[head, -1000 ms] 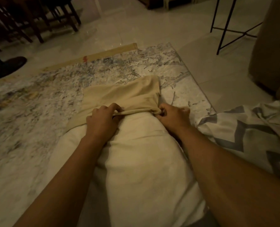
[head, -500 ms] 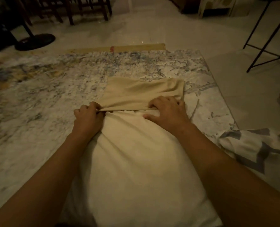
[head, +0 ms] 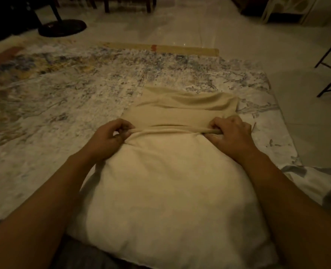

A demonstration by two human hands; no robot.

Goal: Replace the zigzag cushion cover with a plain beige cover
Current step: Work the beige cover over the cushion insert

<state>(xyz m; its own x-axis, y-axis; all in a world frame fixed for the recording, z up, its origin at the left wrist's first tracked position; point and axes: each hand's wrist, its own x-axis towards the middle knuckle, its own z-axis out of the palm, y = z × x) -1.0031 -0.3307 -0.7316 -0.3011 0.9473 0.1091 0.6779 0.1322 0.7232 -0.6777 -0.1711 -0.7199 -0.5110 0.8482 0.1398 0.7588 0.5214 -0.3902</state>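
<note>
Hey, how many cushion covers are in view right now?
2. The beige cover is partly pulled over the far end of the cushion, gripped by the left hand and right hand. The zigzag cover lies at the frame's right edge, partly cut off.

Count: 2 hands mid-frame, i.e. left hand (head: 110,138) & right hand (head: 232,134); 1 beige cover (head: 184,109); 1 cushion insert (head: 170,191). Lower right: 1 zigzag cover (head: 319,183). Also 1 patterned rug (head: 64,113) & 1 round black stand base (head: 63,28), upper left.
</note>
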